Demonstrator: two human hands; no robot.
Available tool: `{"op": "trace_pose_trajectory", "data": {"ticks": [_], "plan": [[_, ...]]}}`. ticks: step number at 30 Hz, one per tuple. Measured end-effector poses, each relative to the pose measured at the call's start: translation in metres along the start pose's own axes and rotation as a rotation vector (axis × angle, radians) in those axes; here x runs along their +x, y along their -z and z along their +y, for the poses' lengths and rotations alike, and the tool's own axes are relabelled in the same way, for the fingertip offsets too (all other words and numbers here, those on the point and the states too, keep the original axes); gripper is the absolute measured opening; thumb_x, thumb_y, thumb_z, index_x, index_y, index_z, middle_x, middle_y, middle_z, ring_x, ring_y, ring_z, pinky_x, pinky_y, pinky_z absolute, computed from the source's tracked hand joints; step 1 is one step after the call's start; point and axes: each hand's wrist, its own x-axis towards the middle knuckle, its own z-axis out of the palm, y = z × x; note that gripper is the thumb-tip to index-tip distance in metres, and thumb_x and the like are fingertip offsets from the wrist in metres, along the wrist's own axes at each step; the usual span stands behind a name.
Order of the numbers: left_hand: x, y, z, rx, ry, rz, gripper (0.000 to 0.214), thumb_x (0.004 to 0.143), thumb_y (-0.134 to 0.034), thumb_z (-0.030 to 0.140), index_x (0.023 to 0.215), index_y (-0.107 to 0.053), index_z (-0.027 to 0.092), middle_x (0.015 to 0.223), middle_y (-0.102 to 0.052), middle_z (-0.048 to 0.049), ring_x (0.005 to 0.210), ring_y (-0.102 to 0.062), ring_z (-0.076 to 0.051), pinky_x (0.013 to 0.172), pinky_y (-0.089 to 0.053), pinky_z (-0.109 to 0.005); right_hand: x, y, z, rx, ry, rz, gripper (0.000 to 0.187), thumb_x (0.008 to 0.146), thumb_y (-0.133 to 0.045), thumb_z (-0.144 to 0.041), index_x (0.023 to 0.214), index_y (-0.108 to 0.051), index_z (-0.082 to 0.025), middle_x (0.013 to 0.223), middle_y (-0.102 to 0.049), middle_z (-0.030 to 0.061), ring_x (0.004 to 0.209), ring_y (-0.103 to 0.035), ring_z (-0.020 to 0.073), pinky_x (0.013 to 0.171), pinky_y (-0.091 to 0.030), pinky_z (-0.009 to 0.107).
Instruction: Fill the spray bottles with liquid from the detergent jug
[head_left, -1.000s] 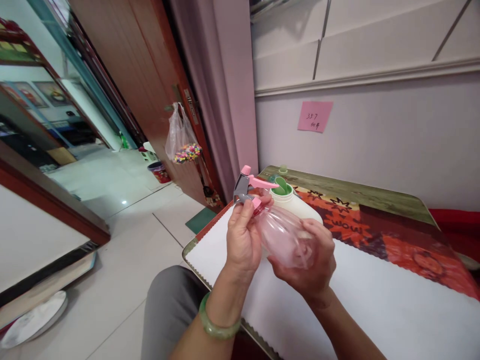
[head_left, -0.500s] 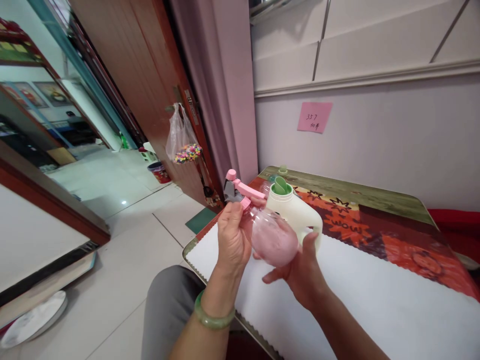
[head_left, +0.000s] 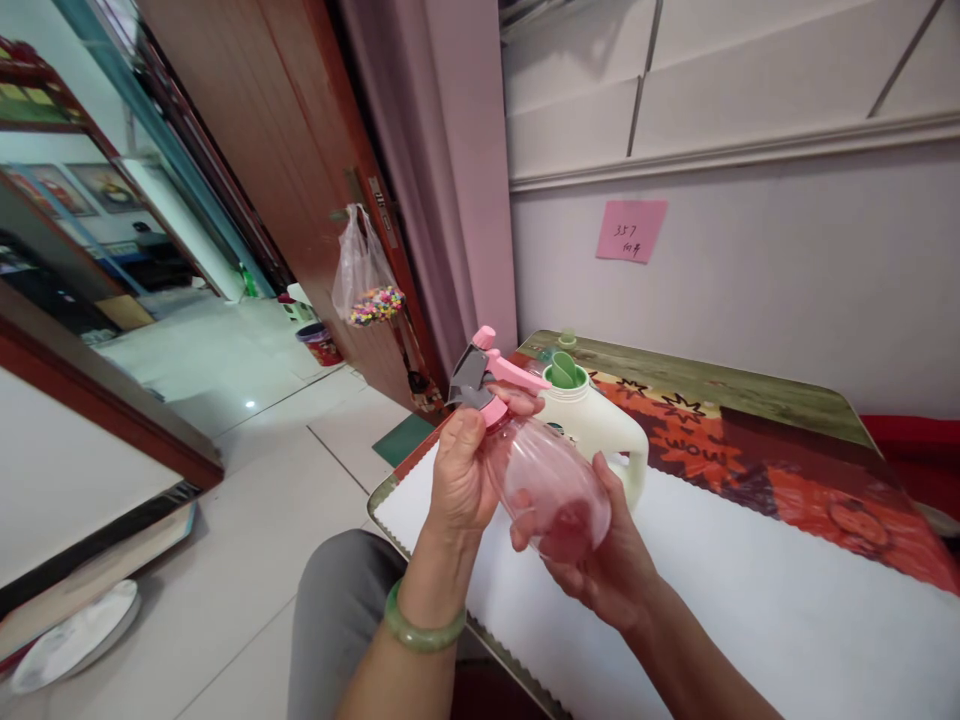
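A clear pink spray bottle (head_left: 551,480) with a pink and grey trigger head (head_left: 480,380) is tilted between my two hands, above the table. My left hand (head_left: 466,465) is closed round its neck just under the head, the green bangle on that wrist. Around the bottle's rounded base curl the fingers of my right hand (head_left: 600,560). Right behind it stands a cream jug (head_left: 600,425) with a side handle and a green spout in its uncapped mouth. Whether the spray bottle holds liquid is hard to make out.
A white mat (head_left: 750,600) covers the table's near part, over a patterned red cover (head_left: 690,450). A small green cap (head_left: 568,338) lies at the back edge. A bag of coloured beads (head_left: 375,305) hangs from the door handle at left. A pink note (head_left: 631,231) is on the wall.
The spray bottle has turned a little in my hands, its head rising slightly and more of its side showing. My right fingers have closed in round the base.
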Motion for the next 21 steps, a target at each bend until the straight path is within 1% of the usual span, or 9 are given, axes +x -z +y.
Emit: {"op": "trace_pose_trajectory", "data": {"ticks": [2, 4, 7, 11, 14, 16, 18, 19, 21], "plan": [[-0.001, -0.001, 0.001, 0.021, -0.02, -0.025, 0.036, 0.075, -0.084, 0.051, 0.09, -0.076, 0.019, 0.085, -0.074, -0.0055, 0.099, -0.073, -0.028, 0.104, -0.05, -0.047, 0.003, 0.007, 0.0, 0.142, -0.098, -0.118, 0.089, 0.083, -0.037, -0.092, 0.103, -0.064, -0.009, 0.082, -0.076, 0.0149, 0.034, -0.044, 0.0024, 0.029, -0.029, 0.012], [-0.002, -0.001, 0.002, 0.026, -0.02, -0.036, 0.036, 0.075, -0.085, 0.05, 0.091, -0.076, 0.019, 0.082, -0.073, -0.005, 0.102, -0.073, -0.03, 0.106, -0.049, -0.048, 0.007, 0.014, 0.001, 0.2, -0.135, -0.205, 0.091, 0.079, -0.04, -0.094, 0.102, -0.064, -0.009, 0.085, -0.077, 0.0157, 0.032, -0.041, 0.0017, 0.026, -0.027, 0.012], [-0.005, 0.001, 0.004, 0.024, -0.009, -0.027, 0.039, 0.074, -0.085, 0.052, 0.091, -0.075, 0.018, 0.081, -0.071, -0.005, 0.104, -0.073, -0.031, 0.107, -0.048, -0.049, 0.012, 0.02, 0.007, 0.22, -0.155, -0.272, 0.093, 0.075, -0.044, -0.097, 0.103, -0.062, -0.01, 0.087, -0.078, 0.0151, 0.031, -0.042, 0.0019, 0.025, -0.025, 0.013], [-0.006, 0.005, 0.004, 0.036, 0.006, -0.024, 0.041, 0.073, -0.085, 0.055, 0.092, -0.075, 0.019, 0.08, -0.071, -0.0041, 0.102, -0.073, -0.03, 0.107, -0.048, -0.048, 0.017, 0.017, 0.015, 0.21, -0.186, -0.332, 0.097, 0.071, -0.043, -0.099, 0.106, -0.061, -0.011, 0.081, -0.077, 0.0133, 0.027, -0.041, 0.0037, 0.022, -0.02, 0.014], [-0.008, 0.008, 0.002, 0.021, 0.009, -0.018, 0.045, 0.072, -0.084, 0.059, 0.094, -0.074, 0.021, 0.086, -0.073, -0.0052, 0.102, -0.073, -0.029, 0.106, -0.049, -0.047, 0.019, 0.014, 0.017, 0.191, -0.171, -0.285, 0.099, 0.073, -0.039, -0.099, 0.108, -0.061, -0.01, 0.078, -0.077, 0.0134, 0.028, -0.044, 0.0052, 0.023, -0.022, 0.014], [-0.014, 0.014, 0.0, 0.032, 0.056, -0.051, 0.059, 0.062, -0.088, 0.064, 0.101, -0.075, 0.022, 0.101, -0.076, -0.0097, 0.108, -0.071, -0.032, 0.104, -0.052, -0.048, 0.018, 0.012, 0.017, 0.175, -0.158, -0.241, 0.099, 0.071, -0.041, -0.1, 0.108, -0.062, -0.01, 0.076, -0.076, 0.0133, 0.031, -0.049, 0.0069, 0.024, -0.025, 0.014], [-0.023, 0.026, -0.004, 0.087, 0.173, -0.141, 0.076, 0.049, -0.095, 0.061, 0.11, -0.074, 0.023, 0.114, -0.074, -0.0143, 0.11, -0.07, -0.035, 0.098, -0.055, -0.048, 0.018, 0.011, 0.016, 0.183, -0.125, -0.175, 0.095, 0.072, -0.043, -0.099, 0.108, -0.062, -0.013, 0.076, -0.076, 0.0103, 0.036, -0.055, 0.0092, 0.027, -0.031, 0.014], [-0.029, 0.033, -0.006, 0.124, 0.252, -0.2, 0.082, 0.044, -0.099, 0.056, 0.114, -0.073, 0.023, 0.112, -0.075, -0.0149, 0.106, -0.071, -0.036, 0.093, -0.058, -0.047, 0.018, 0.01, 0.017, 0.187, -0.108, -0.13, 0.092, 0.074, -0.042, -0.097, 0.109, -0.063, -0.015, 0.076, -0.076, 0.0085, 0.038, -0.057, 0.01, 0.029, -0.034, 0.015], [-0.04, 0.049, -0.009, 0.169, 0.401, -0.315, 0.084, 0.044, -0.101, 0.044, 0.119, -0.072, 0.024, 0.092, -0.076, -0.0106, 0.084, -0.075, -0.032, 0.078, -0.062, -0.044, 0.02, 0.01, 0.019, 0.139, -0.109, -0.058, 0.091, 0.078, -0.035, -0.096, 0.111, -0.064, -0.016, 0.076, -0.075, 0.0072, 0.04, -0.061, 0.0122, 0.03, -0.038, 0.017]]}}
